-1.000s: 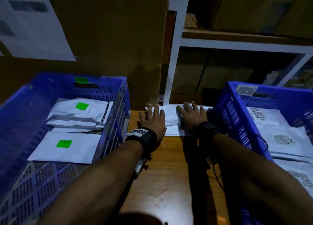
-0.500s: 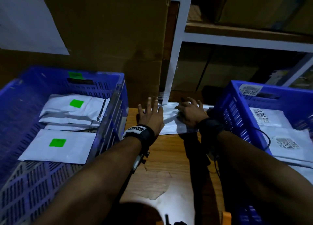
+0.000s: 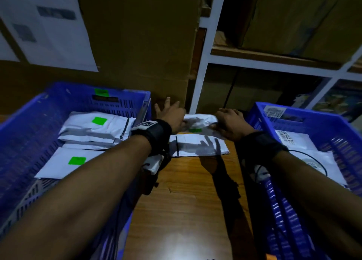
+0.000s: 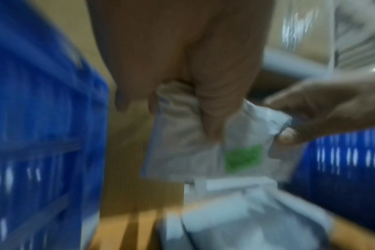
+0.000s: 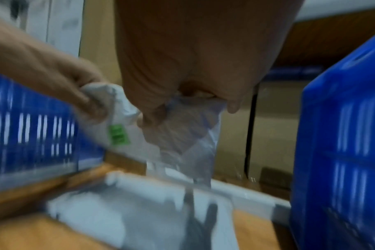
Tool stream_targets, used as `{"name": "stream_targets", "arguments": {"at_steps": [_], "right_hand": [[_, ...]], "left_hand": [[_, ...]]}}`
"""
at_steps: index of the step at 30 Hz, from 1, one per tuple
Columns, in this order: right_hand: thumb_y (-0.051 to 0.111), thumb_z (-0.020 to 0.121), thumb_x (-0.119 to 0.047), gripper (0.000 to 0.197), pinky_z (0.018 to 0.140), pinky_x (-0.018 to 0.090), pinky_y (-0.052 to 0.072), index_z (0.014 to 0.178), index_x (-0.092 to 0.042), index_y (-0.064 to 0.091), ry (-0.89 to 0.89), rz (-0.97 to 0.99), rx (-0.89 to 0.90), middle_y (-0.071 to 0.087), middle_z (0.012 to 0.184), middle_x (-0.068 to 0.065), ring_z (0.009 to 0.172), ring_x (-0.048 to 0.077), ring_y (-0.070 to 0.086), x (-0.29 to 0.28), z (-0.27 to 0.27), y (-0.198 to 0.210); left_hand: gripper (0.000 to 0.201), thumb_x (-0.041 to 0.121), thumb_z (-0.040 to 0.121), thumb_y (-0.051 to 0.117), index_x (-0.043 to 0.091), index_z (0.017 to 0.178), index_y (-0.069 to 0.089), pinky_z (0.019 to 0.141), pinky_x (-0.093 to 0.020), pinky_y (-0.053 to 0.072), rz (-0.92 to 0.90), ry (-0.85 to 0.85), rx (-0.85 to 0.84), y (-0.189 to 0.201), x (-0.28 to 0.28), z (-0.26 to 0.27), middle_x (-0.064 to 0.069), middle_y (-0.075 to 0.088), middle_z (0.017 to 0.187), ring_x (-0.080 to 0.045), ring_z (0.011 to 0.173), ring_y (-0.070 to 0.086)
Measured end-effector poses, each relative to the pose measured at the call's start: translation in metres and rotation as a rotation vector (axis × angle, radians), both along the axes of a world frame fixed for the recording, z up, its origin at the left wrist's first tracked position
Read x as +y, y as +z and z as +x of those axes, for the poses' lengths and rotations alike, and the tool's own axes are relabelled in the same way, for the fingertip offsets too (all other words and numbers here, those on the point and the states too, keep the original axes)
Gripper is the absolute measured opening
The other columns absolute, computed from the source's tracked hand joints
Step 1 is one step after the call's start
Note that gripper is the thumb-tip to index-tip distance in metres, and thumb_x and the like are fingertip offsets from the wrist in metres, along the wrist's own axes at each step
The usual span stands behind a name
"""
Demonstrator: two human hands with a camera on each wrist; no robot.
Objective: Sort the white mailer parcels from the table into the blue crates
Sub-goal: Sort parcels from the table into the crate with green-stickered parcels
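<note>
1. Lifting a crumpled white plastic mailer parcel with a green sticker [image 3: 198,122] off the wooden tabletop [image 3: 182,210]: left hand [image 3: 172,115] and right hand [image 3: 230,122] each pinch one end.
2. Next, judging by matching stickers, it goes into the left blue plastic crate [image 3: 25,122].
3. Another flat white mailer [image 3: 197,145] lies beneath; the right blue crate [image 3: 260,122] stands near.

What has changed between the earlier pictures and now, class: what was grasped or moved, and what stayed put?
Both hands, earlier flat on the parcels, now grip one: the left hand and right hand have lifted the green-stickered parcel off the table. Another parcel stays lying there. Left crate and right crate keep their contents.
</note>
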State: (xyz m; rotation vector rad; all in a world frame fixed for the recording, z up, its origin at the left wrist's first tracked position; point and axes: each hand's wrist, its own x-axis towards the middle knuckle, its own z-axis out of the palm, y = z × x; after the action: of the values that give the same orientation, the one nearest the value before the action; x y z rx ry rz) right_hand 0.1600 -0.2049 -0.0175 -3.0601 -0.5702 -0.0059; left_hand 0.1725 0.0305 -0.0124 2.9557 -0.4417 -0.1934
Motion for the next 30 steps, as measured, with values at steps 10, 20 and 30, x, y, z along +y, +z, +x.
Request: {"name": "stream_targets", "arguments": {"at_steps": [10, 20, 30], "right_hand": [[0.039, 0.100, -0.049, 0.034, 0.085, 0.043, 0.039, 0.084, -0.020, 0.046, -0.061, -0.021, -0.119, 0.058, 0.099, 0.013, 0.100, 0.032, 0.056, 0.007, -0.055, 0.073], [0.033, 0.101, -0.052, 0.049, 0.076, 0.046, 0.050, 0.093, -0.011, 0.058, -0.057, 0.177, -0.013, 0.063, 0.091, 0.014, 0.083, 0.030, 0.059, 0.019, -0.107, 0.117], [0.036, 0.102, -0.046, 0.040, 0.069, 0.039, 0.044, 0.084, -0.016, 0.055, 0.056, 0.203, -0.119, 0.058, 0.084, 0.009, 0.077, 0.026, 0.054, 0.055, -0.151, 0.129]], "left_hand": [[0.092, 0.033, 0.091, 0.068, 0.017, 0.158, 0.008, 0.117, -0.062, 0.007, -0.157, 0.027, -0.467, 0.031, 0.008, -0.056, -0.012, -0.020, 0.164, -0.036, 0.151, -0.013], [0.111, 0.039, 0.084, 0.075, 0.018, 0.158, -0.004, 0.115, -0.065, -0.001, -0.026, 0.007, -0.572, 0.058, 0.010, -0.118, -0.015, -0.024, 0.162, -0.039, 0.149, -0.018], [0.106, 0.040, 0.087, 0.071, 0.020, 0.158, -0.005, 0.114, -0.068, -0.005, -0.086, 0.174, -0.530, 0.086, 0.035, -0.179, -0.013, -0.030, 0.160, -0.039, 0.147, -0.024]]}}
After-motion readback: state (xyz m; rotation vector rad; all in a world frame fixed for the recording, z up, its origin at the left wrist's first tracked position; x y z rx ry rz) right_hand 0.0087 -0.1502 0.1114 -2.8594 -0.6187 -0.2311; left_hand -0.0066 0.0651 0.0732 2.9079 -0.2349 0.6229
